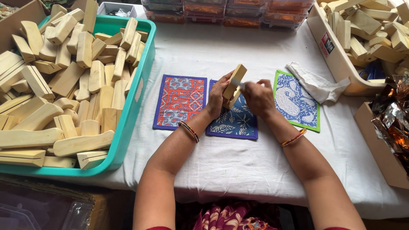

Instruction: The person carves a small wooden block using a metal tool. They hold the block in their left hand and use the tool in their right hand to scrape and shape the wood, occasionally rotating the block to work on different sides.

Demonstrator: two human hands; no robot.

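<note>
Fingers of the left hand (218,97) are wrapped around a pale wooden block (234,81), which is held tilted above the middle mat; the right hand (257,97) is pinched on a small bluish-grey item (238,83) (too small to identify) pressed against the block's face. A second wooden piece seems to sit behind the first, though this cannot be confirmed. For the work to be done well, the block is best kept braced firmly in the left hand, it is judged, while the small item is guided squarely along the wood.

Three quilted mats are laid side by side on the white tablecloth (230,166): a red-and-blue mat (180,101), a blue leaf-print mat (237,123) under the hands, and a green-edged paisley mat (295,101). One crumpled white cloth (316,84) lies just beside the last. Two crates of wooden blocks are seen, a teal crate (128,123) at left and a cream crate (336,59) at right, each heaped beyond counting. One cardboard box (379,145) of shiny wrappers stands at the right edge.
</note>
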